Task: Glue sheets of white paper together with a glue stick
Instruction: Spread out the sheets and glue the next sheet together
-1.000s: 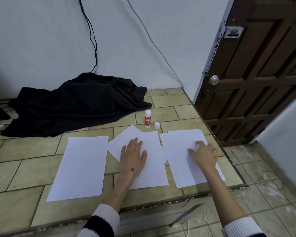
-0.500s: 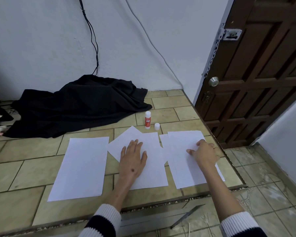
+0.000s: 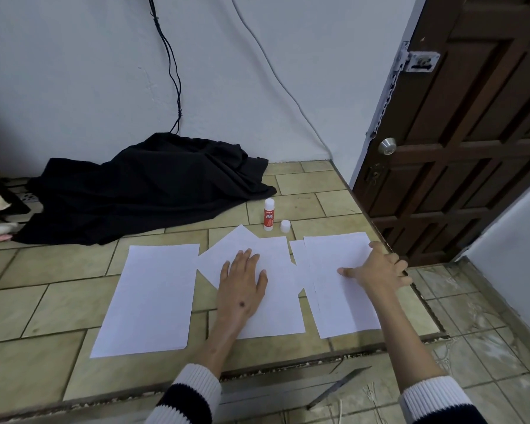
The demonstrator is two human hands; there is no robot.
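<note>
Three lots of white paper lie on the tiled step. A single sheet (image 3: pixel 149 298) is on the left. Two overlapping sheets (image 3: pixel 276 301), one turned at an angle, lie in the middle, and my left hand (image 3: pixel 242 286) presses flat on them. On the right is a small stack (image 3: pixel 337 301). My right hand (image 3: pixel 380 267) rests on its right edge with fingers spread, the thumb pointing left across the top sheet. Behind the middle sheets stands the uncapped red and white glue stick (image 3: pixel 269 215), its white cap (image 3: pixel 285 226) just to the right.
A black cloth (image 3: pixel 147 188) is heaped against the wall at the back left, with cables hanging above it. A dark wooden door (image 3: pixel 459 148) stands at the right. The step's front edge (image 3: pixel 288 362) drops to a lower floor, where a metal strip (image 3: pixel 338 387) lies.
My right hand has slid from the middle of the right stack to its right edge and spread its fingers. My left hand has stayed flat on the middle sheets.
</note>
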